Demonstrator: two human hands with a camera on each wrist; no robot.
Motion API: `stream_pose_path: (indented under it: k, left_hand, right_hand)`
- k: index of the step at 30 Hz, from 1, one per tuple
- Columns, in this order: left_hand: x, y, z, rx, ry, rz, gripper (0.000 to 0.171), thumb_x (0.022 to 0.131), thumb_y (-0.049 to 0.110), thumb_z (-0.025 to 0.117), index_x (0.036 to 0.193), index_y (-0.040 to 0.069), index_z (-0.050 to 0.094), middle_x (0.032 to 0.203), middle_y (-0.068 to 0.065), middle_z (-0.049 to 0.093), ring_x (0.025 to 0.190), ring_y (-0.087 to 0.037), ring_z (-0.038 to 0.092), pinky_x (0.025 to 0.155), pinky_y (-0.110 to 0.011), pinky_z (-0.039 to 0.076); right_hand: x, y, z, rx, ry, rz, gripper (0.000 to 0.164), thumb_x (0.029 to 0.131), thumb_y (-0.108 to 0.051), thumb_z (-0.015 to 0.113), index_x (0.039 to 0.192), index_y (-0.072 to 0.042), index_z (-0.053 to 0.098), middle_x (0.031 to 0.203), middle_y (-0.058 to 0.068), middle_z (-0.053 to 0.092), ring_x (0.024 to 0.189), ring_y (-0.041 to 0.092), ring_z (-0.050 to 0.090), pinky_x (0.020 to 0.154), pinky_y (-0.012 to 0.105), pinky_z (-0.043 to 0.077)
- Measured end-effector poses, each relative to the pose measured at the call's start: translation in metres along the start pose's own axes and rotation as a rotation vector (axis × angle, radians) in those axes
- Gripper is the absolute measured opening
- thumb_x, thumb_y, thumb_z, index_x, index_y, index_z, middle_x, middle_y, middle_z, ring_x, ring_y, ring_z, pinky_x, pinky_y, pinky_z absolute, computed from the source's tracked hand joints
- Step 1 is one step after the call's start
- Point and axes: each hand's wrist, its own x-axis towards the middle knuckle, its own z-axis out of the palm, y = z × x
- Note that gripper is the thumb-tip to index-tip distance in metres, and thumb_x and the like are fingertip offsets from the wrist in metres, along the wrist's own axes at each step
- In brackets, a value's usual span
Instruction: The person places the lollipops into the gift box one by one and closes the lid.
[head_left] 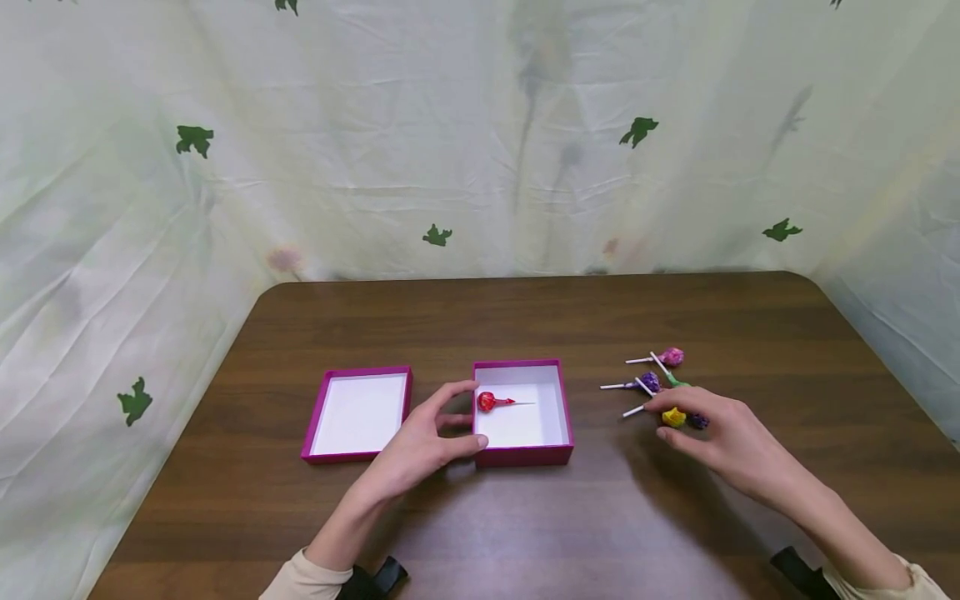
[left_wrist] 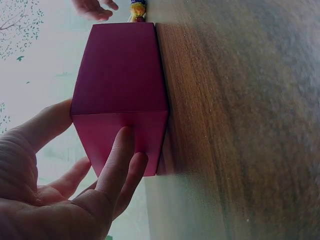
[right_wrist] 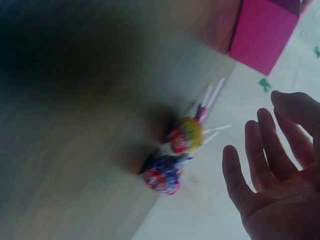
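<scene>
My left hand (head_left: 423, 442) holds the left side of an open magenta box (head_left: 528, 456), with thumb and index finger at its rim. In the left wrist view, other fingertips press the box's outer wall (left_wrist: 115, 70). Inside the white interior, a red lollipop (head_left: 487, 402) lies with its stick pointing right. On the right, my right hand (head_left: 723, 429) hovers over a loose group of lollipops, nothing between its spread fingers. Nearest to it is a yellow lollipop (head_left: 673, 417), beside a dark purple lollipop (head_left: 698, 422), partly hidden by the hand.
Left of the box lies its magenta-rimmed lid (head_left: 356, 412), white inside facing up. Farther back in the group are a pink lollipop (head_left: 672, 357), a purple lollipop (head_left: 650, 382) and a green lollipop (head_left: 674, 381). A pale curtain (head_left: 480, 167) hangs behind the wooden table (head_left: 480, 325).
</scene>
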Motion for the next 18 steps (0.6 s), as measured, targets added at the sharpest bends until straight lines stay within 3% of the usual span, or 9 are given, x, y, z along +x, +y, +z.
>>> stream_pose_path:
  k: [9, 18]
  left_hand:
    - [-0.001, 0.0, -0.001, 0.006, 0.0, -0.001, 0.066, 0.082, 0.02, 0.08, 0.141, 0.021, 0.05, 0.148, -0.004, 0.042, 0.119, -0.027, 0.058, 0.09, -0.045, 0.048]
    - [0.0, -0.001, -0.001, 0.007, 0.001, -0.003, 0.066, 0.082, 0.021, 0.08, 0.141, 0.021, 0.05, 0.148, -0.003, 0.042, 0.118, -0.027, 0.058, 0.09, -0.046, 0.048]
  right_hand:
    - [0.001, 0.019, 0.005, -0.026, -0.056, 0.066, 0.035, 0.081, -0.008, 0.08, 0.112, -0.021, 0.07, 0.106, -0.011, 0.068, 0.094, 0.012, 0.062, 0.083, 0.017, 0.043]
    - [0.004, 0.025, 0.008, 0.004, -0.11, 0.118, 0.035, 0.082, -0.007, 0.079, 0.114, -0.018, 0.069, 0.107, -0.005, 0.069, 0.091, 0.013, 0.063, 0.08, 0.03, 0.051]
